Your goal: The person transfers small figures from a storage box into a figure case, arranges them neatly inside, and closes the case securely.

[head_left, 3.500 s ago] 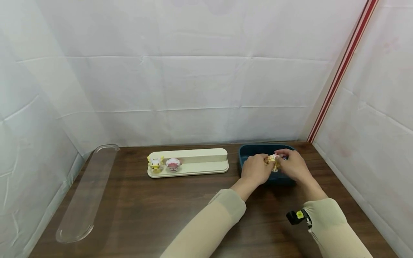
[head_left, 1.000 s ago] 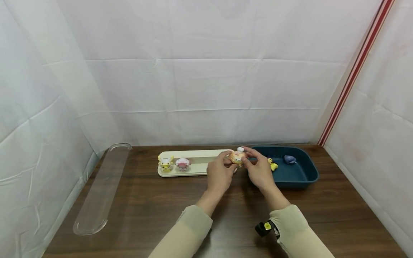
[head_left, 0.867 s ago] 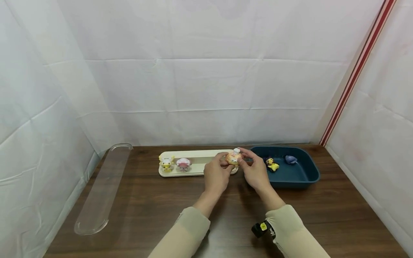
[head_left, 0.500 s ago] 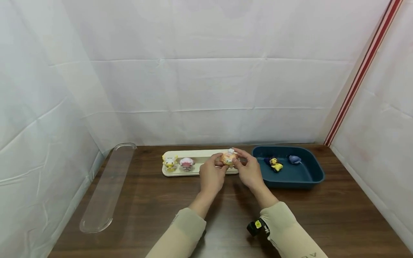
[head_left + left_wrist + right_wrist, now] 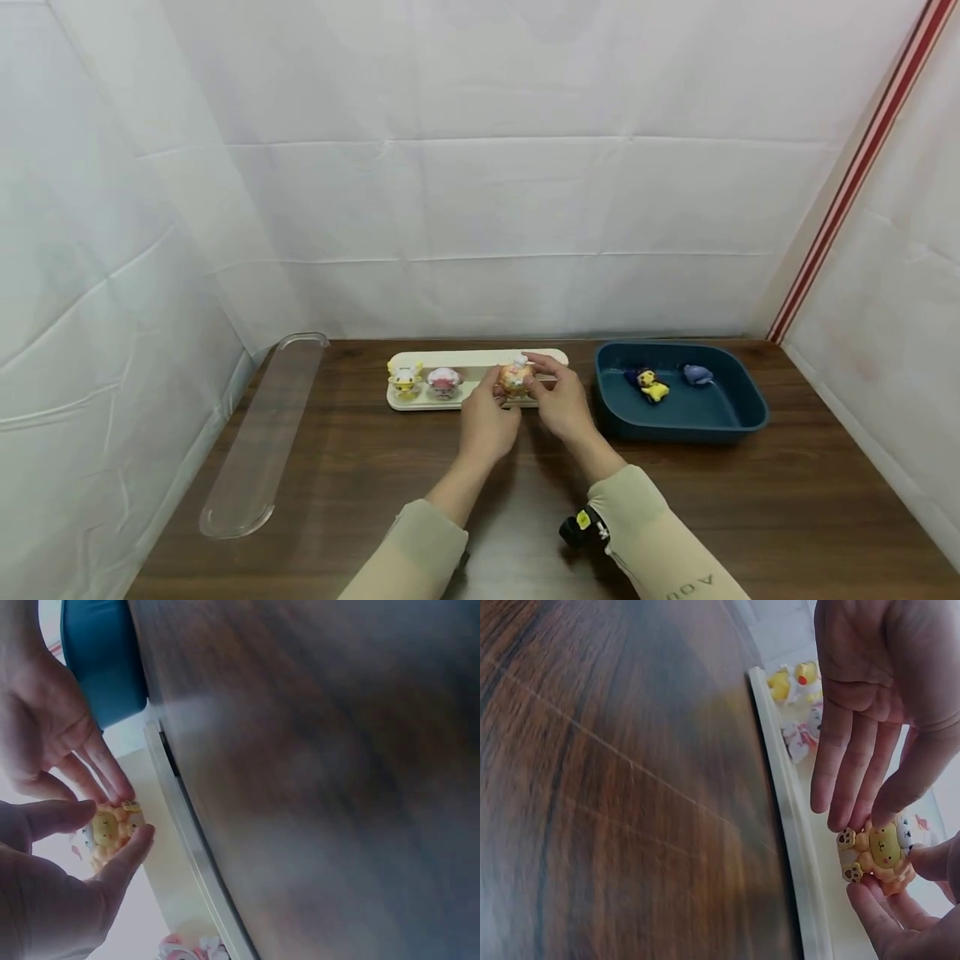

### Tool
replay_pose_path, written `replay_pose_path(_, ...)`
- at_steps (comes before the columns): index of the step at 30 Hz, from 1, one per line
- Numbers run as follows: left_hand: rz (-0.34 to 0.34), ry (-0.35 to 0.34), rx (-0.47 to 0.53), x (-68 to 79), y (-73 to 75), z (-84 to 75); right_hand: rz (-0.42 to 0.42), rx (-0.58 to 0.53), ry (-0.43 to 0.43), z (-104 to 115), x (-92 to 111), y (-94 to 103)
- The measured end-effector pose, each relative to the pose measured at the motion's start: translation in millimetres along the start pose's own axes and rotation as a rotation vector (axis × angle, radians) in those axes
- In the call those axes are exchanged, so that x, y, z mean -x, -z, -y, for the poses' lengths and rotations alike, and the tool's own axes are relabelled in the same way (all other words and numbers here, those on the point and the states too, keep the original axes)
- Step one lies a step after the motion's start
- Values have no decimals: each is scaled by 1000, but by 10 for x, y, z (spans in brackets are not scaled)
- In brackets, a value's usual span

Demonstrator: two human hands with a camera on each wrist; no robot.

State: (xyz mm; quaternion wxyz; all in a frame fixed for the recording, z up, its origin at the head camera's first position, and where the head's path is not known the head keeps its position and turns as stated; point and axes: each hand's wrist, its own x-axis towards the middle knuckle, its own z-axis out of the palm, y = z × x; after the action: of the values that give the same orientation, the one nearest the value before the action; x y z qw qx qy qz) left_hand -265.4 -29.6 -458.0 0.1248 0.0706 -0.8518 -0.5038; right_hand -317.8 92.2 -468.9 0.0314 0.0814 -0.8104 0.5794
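Note:
An orange, fluffy-looking toy figurine (image 5: 515,379) with a white top is held between both hands, over the right part of a cream stepped display base (image 5: 468,358). My left hand (image 5: 486,423) pinches its left side with thumb and fingers. From the other side, the thumb and fingers of my right hand (image 5: 564,407) grip it. In the right wrist view, the figurine (image 5: 885,847) shows a yellow face and paw-marked feet close above the base. Standing at the base's left end are a yellow-and-white figurine (image 5: 405,379) and a pink-and-white one (image 5: 443,382).
Right of the base, a dark blue bin (image 5: 678,425) contains a yellow-and-purple figurine (image 5: 651,387) and a blue-purple piece (image 5: 698,375). A long clear plastic cover (image 5: 262,442) lies at the table's left. White sheeting (image 5: 480,200) encloses the back and sides.
Both hands took the orange figurine out of the blue bin and carried it left to the cream base. Over the last second it has moved further left and slightly lower.

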Motion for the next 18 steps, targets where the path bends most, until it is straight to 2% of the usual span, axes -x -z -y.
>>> replay_pose_path(13,41,56,-8,-7,136,94,49,-41,3,2,-34,-235)
replay_pose_path(18,51,57,-19,-5,182,110,54,-58,-7,-13,-52,-324)
